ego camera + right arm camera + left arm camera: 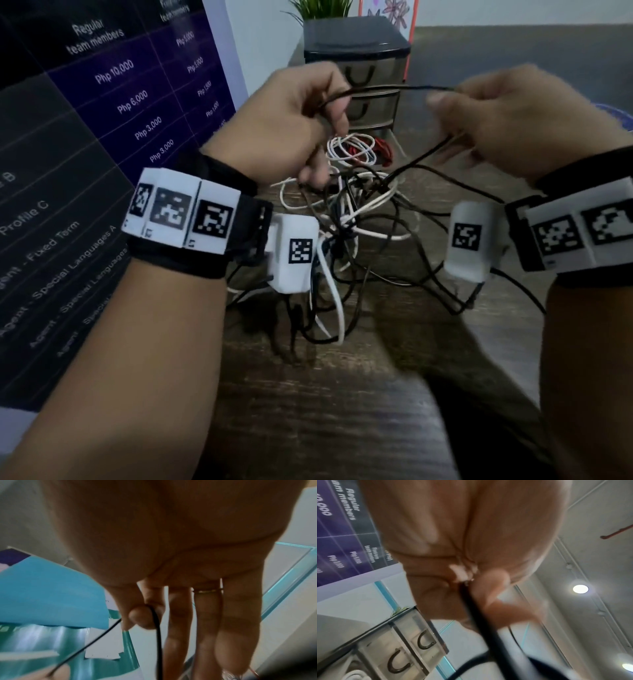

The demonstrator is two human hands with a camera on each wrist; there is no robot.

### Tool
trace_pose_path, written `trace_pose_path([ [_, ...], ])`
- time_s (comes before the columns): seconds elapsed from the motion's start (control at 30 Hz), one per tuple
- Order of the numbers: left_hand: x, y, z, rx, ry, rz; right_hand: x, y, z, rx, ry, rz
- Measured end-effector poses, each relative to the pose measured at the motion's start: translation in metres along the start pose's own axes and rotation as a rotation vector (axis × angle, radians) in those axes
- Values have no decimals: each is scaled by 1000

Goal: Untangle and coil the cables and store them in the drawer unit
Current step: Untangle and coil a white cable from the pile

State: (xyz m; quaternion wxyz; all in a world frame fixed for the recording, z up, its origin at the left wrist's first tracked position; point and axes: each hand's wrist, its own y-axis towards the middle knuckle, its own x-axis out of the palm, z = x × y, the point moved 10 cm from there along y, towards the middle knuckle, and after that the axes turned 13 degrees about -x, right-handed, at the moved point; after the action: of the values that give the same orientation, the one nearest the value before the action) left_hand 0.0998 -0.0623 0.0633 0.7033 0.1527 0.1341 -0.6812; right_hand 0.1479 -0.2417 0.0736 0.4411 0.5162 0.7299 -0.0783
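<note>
Black cable (394, 88) stretched between our left hand (291, 120), which grips it, and right hand (520, 116), which pinches it, above the tangled cables (342, 233). One white coil (349, 150) lies beside the shut drawer unit (363, 75); nothing appears stored.

Black cable (394, 88), white and black tangle (349, 219), dark-topped drawer unit (356, 44), wood-grain table (308, 411).
</note>
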Motion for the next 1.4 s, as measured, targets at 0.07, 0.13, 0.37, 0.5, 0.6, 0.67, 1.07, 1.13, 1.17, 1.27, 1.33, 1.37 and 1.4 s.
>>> trace_pose_path([
  [0.07, 1, 5, -12, -52, 50, 27, -16, -3, -3, 5, 81, 158],
  [0.13, 7, 10, -23, -118, 157, 52, -26, -7, -12, -23, 198, 296],
  [0.37, 24, 4, -35, -253, 135, -79, -63, -12, -13, -110, 75, 549],
  [0.5, 16, 1, -19, -173, 75, -59, -63, -10, 3, -28, -151, 406],
  [0.6, 16, 0, -8, -119, 29, -30, -54, -10, -10, -42, -214, 309],
  [0.67, 20, 0, -4, -96, -79, -49, -37, -9, -36, -143, -178, 162],
  [1.07, 4, -4, 17, 74, -326, 25, 64, -11, -46, -92, -94, -416],
  [1.13, 1, -5, 20, 103, -292, 42, 58, -9, -48, -124, -74, -348],
  [1.17, 0, -6, 21, 108, -218, 48, 53, -7, -48, -139, -60, -302],
  [1.27, 13, -6, 9, -27, 159, -48, 40, -2, -41, -129, -62, -188],
  [1.33, 35, -8, -4, -113, 352, -192, 37, 0, -39, -140, -94, -149],
  [1.37, 44, -8, -7, -112, 399, -235, 36, 1, -39, -153, -120, -139],
  [1.4, 51, -8, -8, -104, 432, -250, 33, 1, -41, -175, -140, -126],
])
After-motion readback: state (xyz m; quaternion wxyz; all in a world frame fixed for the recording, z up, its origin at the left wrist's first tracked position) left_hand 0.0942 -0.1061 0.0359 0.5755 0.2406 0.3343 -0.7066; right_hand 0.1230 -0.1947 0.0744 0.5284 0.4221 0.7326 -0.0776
